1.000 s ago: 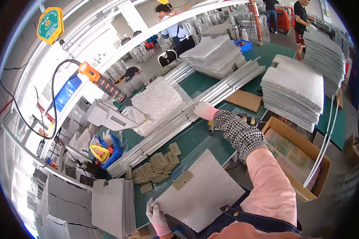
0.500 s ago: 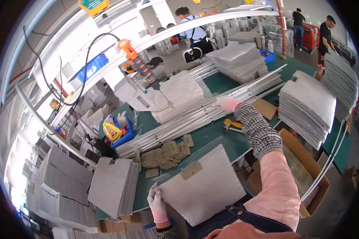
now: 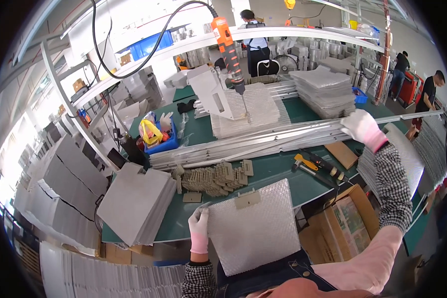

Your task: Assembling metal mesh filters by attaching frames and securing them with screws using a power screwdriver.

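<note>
Head view, our only one: we note the left hand point(image 3: 200, 222) pinched on the upper left of one panel point(image 3: 253, 236), which leans tilted toward the lap at the near edge of the worktop point(image 3: 278, 174); the right hand point(image 3: 361, 126) is curled round one rail point(image 3: 413, 116) by the right end of a bundle point(image 3: 223, 149), the rail jutting beyond it. We read the step as fetching or shifting that rail while the left hand minds the panel. Next move, in our judgement, calls for a firm right grip and swinging room for the long end, clear of the stack point(image 3: 413, 155) on that side. Counts: one plate point(image 3: 247, 199) at the panel's top edge; one loose plate point(image 3: 192, 197) lying flat; a heap point(image 3: 213, 179) of like plates, too overlapped to tally, as is the bundle. One driver point(image 3: 228, 52) hangs above; one blue basket point(image 3: 165, 145), one yellow-and-black tool point(image 3: 305, 162), one black tool point(image 3: 328, 166), one brown card point(image 3: 341, 155). Three other people in the background.
</note>
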The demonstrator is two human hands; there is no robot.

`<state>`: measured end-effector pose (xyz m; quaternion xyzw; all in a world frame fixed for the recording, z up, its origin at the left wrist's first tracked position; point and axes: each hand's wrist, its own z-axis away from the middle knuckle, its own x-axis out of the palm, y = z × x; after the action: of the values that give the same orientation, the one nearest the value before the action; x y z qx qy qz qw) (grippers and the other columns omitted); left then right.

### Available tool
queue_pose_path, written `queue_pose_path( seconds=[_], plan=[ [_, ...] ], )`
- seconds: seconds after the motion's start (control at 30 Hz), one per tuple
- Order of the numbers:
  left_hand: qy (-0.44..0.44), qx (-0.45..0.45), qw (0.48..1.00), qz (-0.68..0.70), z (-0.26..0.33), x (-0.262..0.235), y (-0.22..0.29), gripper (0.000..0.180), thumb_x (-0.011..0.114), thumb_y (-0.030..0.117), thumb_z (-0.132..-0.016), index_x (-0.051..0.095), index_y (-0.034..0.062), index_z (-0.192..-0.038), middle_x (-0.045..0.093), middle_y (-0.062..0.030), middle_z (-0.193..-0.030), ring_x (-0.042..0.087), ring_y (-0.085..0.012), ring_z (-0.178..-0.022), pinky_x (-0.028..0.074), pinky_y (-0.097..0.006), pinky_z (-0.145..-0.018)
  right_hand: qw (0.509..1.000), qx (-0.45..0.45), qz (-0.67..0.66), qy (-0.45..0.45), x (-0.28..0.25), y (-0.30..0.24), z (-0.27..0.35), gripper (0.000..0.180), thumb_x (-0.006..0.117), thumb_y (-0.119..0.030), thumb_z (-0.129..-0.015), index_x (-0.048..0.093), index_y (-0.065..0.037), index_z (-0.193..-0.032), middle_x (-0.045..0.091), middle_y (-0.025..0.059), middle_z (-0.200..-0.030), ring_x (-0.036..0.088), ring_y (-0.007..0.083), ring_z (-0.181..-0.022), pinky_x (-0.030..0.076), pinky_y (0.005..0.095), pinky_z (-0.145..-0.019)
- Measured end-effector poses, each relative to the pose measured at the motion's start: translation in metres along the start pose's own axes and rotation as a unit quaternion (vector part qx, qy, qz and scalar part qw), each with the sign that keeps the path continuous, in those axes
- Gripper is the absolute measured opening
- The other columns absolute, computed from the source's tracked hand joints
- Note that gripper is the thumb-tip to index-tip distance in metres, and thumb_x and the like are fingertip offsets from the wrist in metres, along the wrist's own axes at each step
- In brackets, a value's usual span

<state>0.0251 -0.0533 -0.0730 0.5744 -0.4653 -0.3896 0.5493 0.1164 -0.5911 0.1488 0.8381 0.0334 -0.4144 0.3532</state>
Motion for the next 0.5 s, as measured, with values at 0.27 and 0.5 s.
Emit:
queue_pose_path(
  seconds=[0.27, 0.5],
  plan=[
    [0.009, 0.003, 1.000, 0.017, 0.004, -0.003, -0.001, 0.024, 0.059, 0.015, -0.100, 0.070, -0.0055, -0.104, 0.065, 0.0030, -0.086, 0.052, -0.0044, -0.076, 0.043, -0.021, -0.070, 0.982, 0.074, -0.163, 0.061, -0.034, -0.029, 0.029, 0.012, 0.069, -0.021, -0.085, 0.067, -0.009, -0.084, 0.062, 0.0102, -0.068, 0.064, 0.0302, -0.066, 0.051, 0.0421, -0.064],
    [0.034, 0.019, 0.998, 0.048, 0.035, 0.001, 0.026, 0.027, 0.060, 0.016, -0.099, 0.071, -0.0067, -0.108, 0.069, -0.0006, -0.091, 0.056, -0.0059, -0.079, 0.045, -0.021, -0.074, 0.910, -0.087, -0.403, 0.036, -0.039, -0.182, -0.088, 0.013, 0.068, -0.022, -0.089, 0.066, -0.010, -0.093, 0.064, 0.0063, -0.078, 0.065, 0.0235, -0.076, 0.053, 0.0400, -0.069]
  ],
)
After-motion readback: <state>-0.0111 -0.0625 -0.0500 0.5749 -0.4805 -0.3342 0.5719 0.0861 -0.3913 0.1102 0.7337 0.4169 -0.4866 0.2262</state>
